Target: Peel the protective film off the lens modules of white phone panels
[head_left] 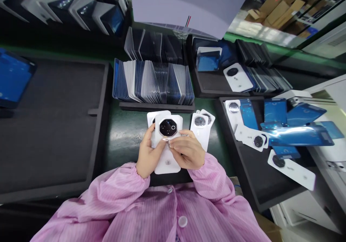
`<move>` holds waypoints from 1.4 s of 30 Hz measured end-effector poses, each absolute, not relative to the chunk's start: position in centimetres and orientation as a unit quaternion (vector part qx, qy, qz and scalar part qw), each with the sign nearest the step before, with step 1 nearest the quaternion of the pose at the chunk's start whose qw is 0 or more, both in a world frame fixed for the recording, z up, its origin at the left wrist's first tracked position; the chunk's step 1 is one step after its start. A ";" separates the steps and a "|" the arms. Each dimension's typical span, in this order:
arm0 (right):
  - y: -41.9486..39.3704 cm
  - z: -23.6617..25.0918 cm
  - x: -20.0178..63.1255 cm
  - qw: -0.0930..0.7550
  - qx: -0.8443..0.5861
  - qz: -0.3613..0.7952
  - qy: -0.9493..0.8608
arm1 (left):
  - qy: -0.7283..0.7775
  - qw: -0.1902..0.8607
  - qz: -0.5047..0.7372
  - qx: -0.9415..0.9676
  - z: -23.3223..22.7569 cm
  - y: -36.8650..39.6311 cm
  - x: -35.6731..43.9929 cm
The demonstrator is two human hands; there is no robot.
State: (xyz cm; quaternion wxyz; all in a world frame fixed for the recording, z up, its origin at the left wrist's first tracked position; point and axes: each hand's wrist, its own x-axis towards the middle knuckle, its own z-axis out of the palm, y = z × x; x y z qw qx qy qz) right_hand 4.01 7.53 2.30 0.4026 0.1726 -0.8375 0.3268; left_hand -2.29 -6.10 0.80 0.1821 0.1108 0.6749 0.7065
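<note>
A white phone back cover (168,162) with a dark octagonal camera window (168,127) is upright in front of my chest. My left hand (149,153) grips its left edge, the thumb lying on the face below the window. The fingers of my right hand (187,150) are pinched together just under the window, on something small and shiny that I cannot make out. Behind the cover's upper left, another white cover (150,116) shows in part. To the right of my right hand lie a few overlapping white covers (200,132) with round camera windows.
A rack of upright dark and white panels (154,81) stands ahead. At left is a large black tray (54,126) with a blue panel (13,76). The right tray (259,184) bears white covers and blue films (300,133). Another black tray (208,88) is behind it.
</note>
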 end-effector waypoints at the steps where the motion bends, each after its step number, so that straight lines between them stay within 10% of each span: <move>1: 7.5 2.3 4.0 0.401 0.172 0.327 -0.838 | 0.676 0.182 0.706 0.109 0.8 -6.1 -2.3; 24: 7.9 2.5 3.8 0.383 -0.008 0.189 -0.904 | 0.633 0.235 0.734 0.064 0.9 -5.8 -1.9; 32: 8.4 2.3 3.9 0.238 -0.099 0.393 -0.883 | 0.606 0.285 0.741 0.040 1.4 -5.7 -1.7; 42: 15.2 1.8 5.7 0.475 -0.254 0.492 -0.684 | 0.591 0.291 0.752 0.014 1.3 -5.8 -2.1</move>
